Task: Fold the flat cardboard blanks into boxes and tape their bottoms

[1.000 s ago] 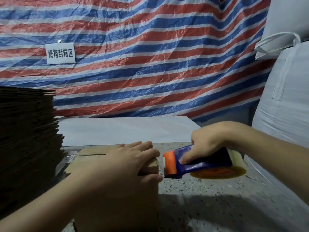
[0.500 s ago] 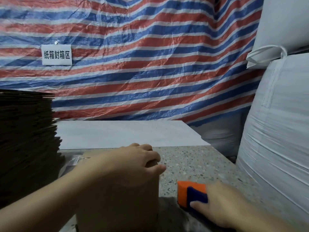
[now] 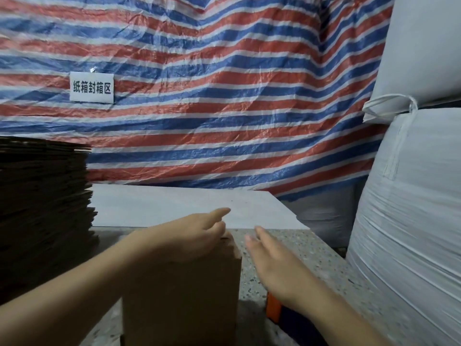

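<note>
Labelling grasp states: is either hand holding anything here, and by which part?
Left hand rests on the top right edge of the upright brown cardboard box; grip not clear. Right hand is open, holding nothing, above the orange-and-blue tape dispenser.

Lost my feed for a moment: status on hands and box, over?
Left hand resting on top of the brown cardboard box. Right hand open, empty, beside it. Orange-and-blue tape dispenser down on the speckled table. Nothing blocking.
</note>
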The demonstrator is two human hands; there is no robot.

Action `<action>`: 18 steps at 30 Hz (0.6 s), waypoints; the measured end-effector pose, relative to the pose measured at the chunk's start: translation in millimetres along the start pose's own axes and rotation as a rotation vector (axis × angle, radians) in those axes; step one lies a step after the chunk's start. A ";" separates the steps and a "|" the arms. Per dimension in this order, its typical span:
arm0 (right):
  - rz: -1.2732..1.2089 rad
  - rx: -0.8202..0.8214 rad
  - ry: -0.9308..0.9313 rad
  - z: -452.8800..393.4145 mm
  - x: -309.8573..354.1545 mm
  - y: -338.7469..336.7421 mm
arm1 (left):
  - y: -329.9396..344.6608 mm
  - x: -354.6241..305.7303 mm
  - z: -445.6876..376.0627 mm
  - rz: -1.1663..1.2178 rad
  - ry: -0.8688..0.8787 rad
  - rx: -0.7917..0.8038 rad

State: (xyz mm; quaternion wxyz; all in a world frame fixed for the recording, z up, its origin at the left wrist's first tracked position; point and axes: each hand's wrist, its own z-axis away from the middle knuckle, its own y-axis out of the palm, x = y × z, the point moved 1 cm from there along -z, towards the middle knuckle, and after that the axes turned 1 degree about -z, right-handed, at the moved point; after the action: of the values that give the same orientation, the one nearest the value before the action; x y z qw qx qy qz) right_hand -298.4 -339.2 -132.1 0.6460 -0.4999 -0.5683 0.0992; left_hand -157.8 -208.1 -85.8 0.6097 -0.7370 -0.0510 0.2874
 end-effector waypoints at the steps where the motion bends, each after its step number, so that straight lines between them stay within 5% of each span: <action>1: -0.108 0.074 -0.046 -5.7 14.5 9.9 | -3.9 3.1 3.6 0.010 -0.004 -0.032; 6: -0.100 0.090 -0.118 -19.8 31.4 39.9 | -13.6 36.5 43.9 -0.084 -0.095 -0.219; 11: -0.072 0.093 -0.145 -20.5 29.5 40.4 | 4.2 62.2 80.4 -0.150 -0.224 -0.203; 18: -0.260 0.058 -0.077 -19.1 26.2 45.4 | 27.4 74.0 94.4 0.425 -0.276 -0.410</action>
State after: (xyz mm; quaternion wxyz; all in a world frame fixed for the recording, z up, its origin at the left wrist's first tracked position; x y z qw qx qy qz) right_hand -253.7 -309.3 -147.1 0.6453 -0.3988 -0.6497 0.0501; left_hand -149.8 -101.4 -146.6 0.3625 -0.7926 -0.0349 0.4890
